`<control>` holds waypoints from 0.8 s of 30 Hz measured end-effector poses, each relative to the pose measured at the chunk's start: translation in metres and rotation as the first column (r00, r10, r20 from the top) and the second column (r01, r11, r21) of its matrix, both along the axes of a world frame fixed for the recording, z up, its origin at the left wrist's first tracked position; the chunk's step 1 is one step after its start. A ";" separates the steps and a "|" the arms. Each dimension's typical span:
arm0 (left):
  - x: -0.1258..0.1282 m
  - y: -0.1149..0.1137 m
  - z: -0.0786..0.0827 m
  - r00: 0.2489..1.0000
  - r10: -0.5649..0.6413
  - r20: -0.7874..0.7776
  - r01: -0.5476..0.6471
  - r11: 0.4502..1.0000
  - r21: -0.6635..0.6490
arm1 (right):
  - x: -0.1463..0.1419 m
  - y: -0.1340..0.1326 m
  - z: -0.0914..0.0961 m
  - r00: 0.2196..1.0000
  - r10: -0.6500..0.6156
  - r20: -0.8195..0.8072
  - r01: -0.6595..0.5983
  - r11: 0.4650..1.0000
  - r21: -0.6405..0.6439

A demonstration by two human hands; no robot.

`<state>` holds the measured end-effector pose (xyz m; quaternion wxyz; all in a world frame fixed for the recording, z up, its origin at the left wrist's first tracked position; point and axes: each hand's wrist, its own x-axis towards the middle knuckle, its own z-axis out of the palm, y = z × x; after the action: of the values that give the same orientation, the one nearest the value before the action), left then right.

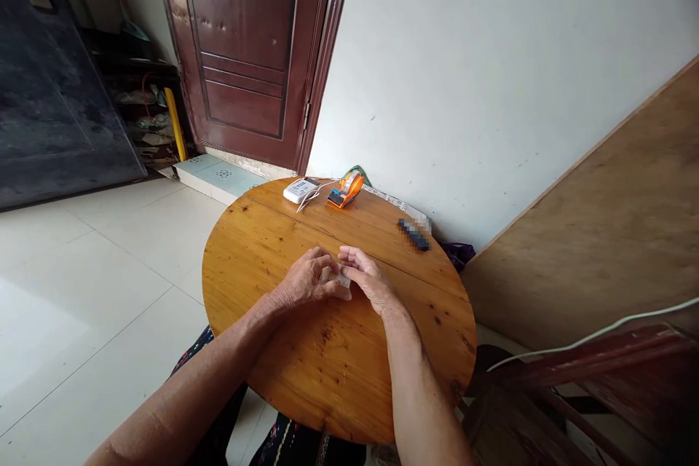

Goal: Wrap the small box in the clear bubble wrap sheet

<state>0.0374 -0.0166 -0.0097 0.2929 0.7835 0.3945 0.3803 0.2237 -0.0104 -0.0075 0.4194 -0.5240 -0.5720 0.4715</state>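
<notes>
My left hand (306, 280) and my right hand (368, 280) meet at the middle of a round wooden table (273, 247). Both have their fingers curled together around a small pale object (339, 277) held between them, just above the tabletop. Most of that object is hidden by the fingers and I cannot make out what it is.
At the table's far edge lie a white box (300, 189) with a thin white cord, an orange tape dispenser (346, 190) and a dark flat bar (413, 234). A brown door (245, 44) stands behind, a leaning wooden board (611, 233) at right, a dark wooden chair (579, 393) near right.
</notes>
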 end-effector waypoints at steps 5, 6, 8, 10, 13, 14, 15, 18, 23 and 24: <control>0.002 0.004 -0.005 1.000 0.015 -0.015 -0.015 1.000 -0.006 | 0.002 0.000 0.003 1.000 -0.011 -0.008 0.011 0.999 -0.033; 0.002 0.004 -0.007 1.000 0.009 -0.019 -0.009 1.000 -0.002 | 0.001 0.000 0.003 1.000 -0.014 0.001 0.014 0.999 -0.034; 0.003 0.005 -0.008 1.000 -0.006 -0.026 0.006 1.000 0.012 | 0.000 0.000 0.003 1.000 -0.019 0.016 0.019 0.999 -0.041; 0.004 0.005 -0.009 1.000 -0.003 -0.028 0.003 1.000 0.015 | -0.001 0.000 0.003 1.000 -0.023 0.013 0.023 0.998 -0.055; 0.004 0.005 -0.008 1.000 0.013 -0.020 -0.013 1.000 -0.006 | 0.001 -0.001 0.004 1.000 -0.020 -0.018 0.018 0.997 -0.075; 0.003 0.004 -0.008 1.000 0.012 -0.018 -0.012 1.000 -0.011 | 0.001 -0.001 0.003 1.000 -0.016 -0.024 0.014 0.997 -0.074; 0.003 0.004 -0.007 1.000 0.007 -0.016 -0.007 1.000 -0.012 | 0.002 -0.001 0.003 1.000 -0.012 -0.020 0.010 0.998 -0.069; 0.003 0.005 -0.008 1.000 -0.003 -0.017 0.003 1.000 -0.001 | 0.000 0.000 0.001 1.000 -0.001 0.030 0.003 0.999 -0.043; 0.003 0.006 -0.013 1.000 0.012 -0.008 -0.011 1.000 0.012 | -0.002 0.000 0.001 0.999 0.001 0.038 0.001 0.999 -0.045; 0.003 0.005 -0.013 1.000 0.009 -0.001 -0.009 1.000 0.009 | -0.001 0.000 0.002 1.000 -0.002 0.021 0.003 0.999 -0.050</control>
<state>0.0408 -0.0113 -0.0224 0.2874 0.7833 0.3964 0.3830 0.2226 -0.0104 -0.0055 0.4005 -0.5399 -0.5639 0.4797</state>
